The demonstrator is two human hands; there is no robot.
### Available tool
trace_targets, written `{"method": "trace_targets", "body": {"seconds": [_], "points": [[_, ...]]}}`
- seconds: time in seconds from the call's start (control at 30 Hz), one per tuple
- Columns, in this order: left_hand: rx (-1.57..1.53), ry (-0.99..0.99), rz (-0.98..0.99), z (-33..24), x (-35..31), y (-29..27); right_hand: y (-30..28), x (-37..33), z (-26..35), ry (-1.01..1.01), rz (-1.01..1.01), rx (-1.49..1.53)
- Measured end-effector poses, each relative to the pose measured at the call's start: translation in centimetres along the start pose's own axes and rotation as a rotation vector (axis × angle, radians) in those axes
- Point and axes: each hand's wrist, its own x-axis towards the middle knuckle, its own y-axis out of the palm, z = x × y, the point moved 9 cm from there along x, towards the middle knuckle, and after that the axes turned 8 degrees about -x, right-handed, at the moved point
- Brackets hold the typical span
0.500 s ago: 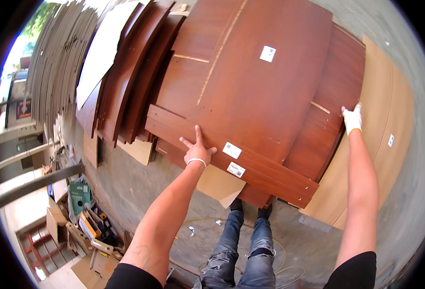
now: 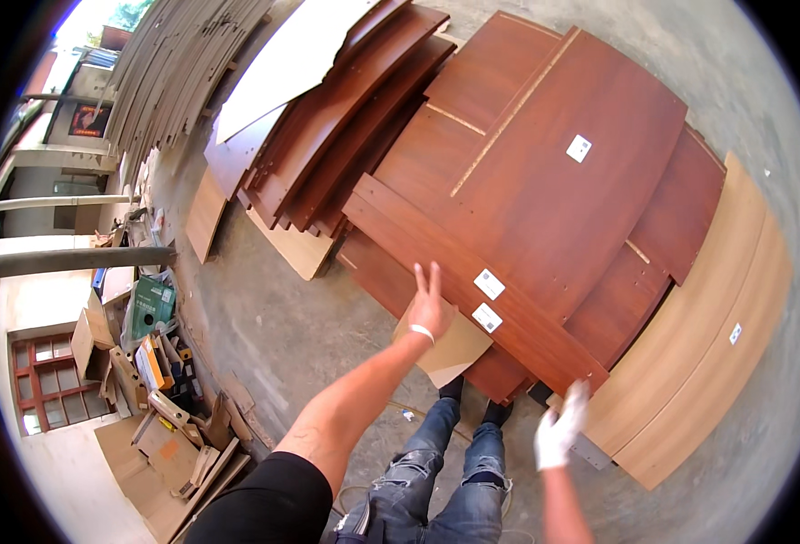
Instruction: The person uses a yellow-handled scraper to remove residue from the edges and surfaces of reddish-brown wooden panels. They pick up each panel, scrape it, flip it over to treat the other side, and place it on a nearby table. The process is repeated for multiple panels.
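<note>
Both hands loose at the strip

The left hand (image 2: 429, 310) reaches to the strip's near edge, left of its middle, fingers spread and clasping nothing. The white-gloved right hand (image 2: 560, 428) is by the strip's right end, thumb apart from the fingers; it looks released, though blur hides whether it touches. The red-brown strip (image 2: 453, 269) lies across the near side of the board pile. Two white labels (image 2: 486, 317) sit close together at the strip's middle, their print too small to read. Beyond the strip is a broad board (image 2: 554, 208) bearing one white tag (image 2: 579, 149). Right of the strip, tan boards (image 2: 677, 363) carry a small sticker (image 2: 736, 334). Left of and beyond the strip stand curved panels (image 2: 341, 150), then a grey stack (image 2: 182, 68).
</note>
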Motion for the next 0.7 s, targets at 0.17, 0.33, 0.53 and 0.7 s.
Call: {"method": "trace_targets", "body": {"seconds": [0.17, 0.33, 0.53, 0.7], "points": [[0.429, -0.036, 0.080, -2.9, -2.7, 2.9, 5.3, -22.8, -2.3, 0.433, 0.520, 0.061], [0.393, -0.060, 0.204, -3.6, -4.1, 3.0, 2.4, -31.3, -6.2, 0.863, 0.373, 0.229], [0.332, -0.025, 0.541, 1.3, -10.7, -0.8, 3.3, -35.2, -1.3, 1.104, 0.182, 0.441], [0.527, -0.314, 0.588, 16.5, -16.2, -13.0, 7.2, -33.2, 13.2, 0.813, 0.523, 0.698]]}}
